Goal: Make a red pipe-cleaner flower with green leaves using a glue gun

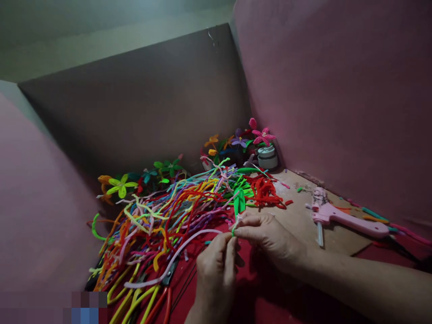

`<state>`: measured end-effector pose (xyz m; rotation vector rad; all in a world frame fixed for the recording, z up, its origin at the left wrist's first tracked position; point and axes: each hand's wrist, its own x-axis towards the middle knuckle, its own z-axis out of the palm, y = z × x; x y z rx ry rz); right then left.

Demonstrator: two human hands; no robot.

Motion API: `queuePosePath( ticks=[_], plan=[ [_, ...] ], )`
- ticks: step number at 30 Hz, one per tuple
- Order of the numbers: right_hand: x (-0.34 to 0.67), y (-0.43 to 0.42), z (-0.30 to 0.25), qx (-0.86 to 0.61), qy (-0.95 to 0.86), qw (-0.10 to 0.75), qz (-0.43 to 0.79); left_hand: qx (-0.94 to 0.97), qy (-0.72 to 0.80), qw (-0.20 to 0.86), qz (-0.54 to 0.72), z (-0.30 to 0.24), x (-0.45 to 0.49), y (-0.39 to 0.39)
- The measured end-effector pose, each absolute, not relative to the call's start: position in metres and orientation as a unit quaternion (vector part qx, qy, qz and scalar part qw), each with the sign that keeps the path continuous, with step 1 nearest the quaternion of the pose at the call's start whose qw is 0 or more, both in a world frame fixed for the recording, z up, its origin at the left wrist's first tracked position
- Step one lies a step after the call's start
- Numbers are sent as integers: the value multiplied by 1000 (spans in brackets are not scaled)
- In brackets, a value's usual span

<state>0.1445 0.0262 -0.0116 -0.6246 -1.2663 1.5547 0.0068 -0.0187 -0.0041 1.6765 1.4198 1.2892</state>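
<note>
My left hand [216,267] is closed in a pinch on a pale pink pipe cleaner [178,252], whose long free end curves away to the left. Close beside it, the thumb and fingers of my right hand [270,231] pinch a short green pipe cleaner [234,228] with a whitish bit at its top. The fingertips of both hands nearly meet, and they hide how the two pieces join. Just behind them stands a green leaf-like pipe cleaner shape [239,201]; I cannot tell whether it touches my fingers.
A large heap of coloured pipe cleaners [189,198] spreads left over a red cloth [249,288]. Finished flowers [122,185] line the back wall. Cut red pieces [266,191] lie on a brown board [297,216], with a pink glue gun [351,218] at right. Pliers [169,274] lie at front left.
</note>
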Motion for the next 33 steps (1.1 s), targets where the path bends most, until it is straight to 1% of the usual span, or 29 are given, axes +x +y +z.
queuePosePath(
  ticks=[1, 2, 3, 5, 8, 10, 12, 14, 16, 18, 20, 21, 22, 24, 26, 28, 31, 33],
  plan=[
    [145, 25, -10, -262, -533, 509, 622, 636, 529, 269, 493, -5, 7, -19],
    [145, 24, -8, -262, -544, 514, 610, 631, 527, 278, 497, -5, 8, -19],
    [145, 23, -6, -259, -549, 510, 609, 613, 526, 316, 497, -5, 8, -19],
    [146, 23, -4, -249, -535, 485, 645, 551, 508, 449, 486, -3, 6, -17],
    [147, 24, -4, -223, -483, 432, 728, 426, 434, 644, 464, -1, 2, -14],
    [148, 24, -5, -194, -460, 393, 773, 361, 379, 724, 449, -2, -1, -11],
    [149, 25, -6, -173, -462, 368, 788, 332, 335, 768, 432, -4, -3, -10],
    [149, 26, -7, -177, -478, 379, 772, 331, 319, 788, 409, -7, -3, -9],
    [148, 28, -8, -207, -476, 418, 745, 359, 355, 760, 408, -8, -1, -9],
    [146, 30, -10, -241, -459, 455, 724, 430, 425, 655, 453, -7, 1, -11],
    [143, 30, -11, -262, -459, 477, 702, 500, 481, 512, 508, -6, 3, -13],
    [142, 30, -11, -263, -468, 483, 692, 515, 496, 467, 520, -5, 4, -14],
    [141, 29, -10, -258, -479, 484, 686, 514, 504, 460, 519, -5, 4, -14],
    [140, 26, -8, -237, -490, 482, 686, 470, 491, 533, 505, -6, 3, -14],
    [140, 24, -6, -205, -491, 471, 704, 413, 432, 643, 479, -7, 1, -11],
    [141, 23, -4, -173, -499, 444, 724, 382, 360, 718, 456, -9, 0, -8],
    [142, 23, -4, -146, -507, 416, 741, 382, 315, 754, 432, -8, 0, -7],
    [143, 24, -4, -164, -505, 433, 728, 398, 356, 725, 435, -6, 1, -8]
  ],
)
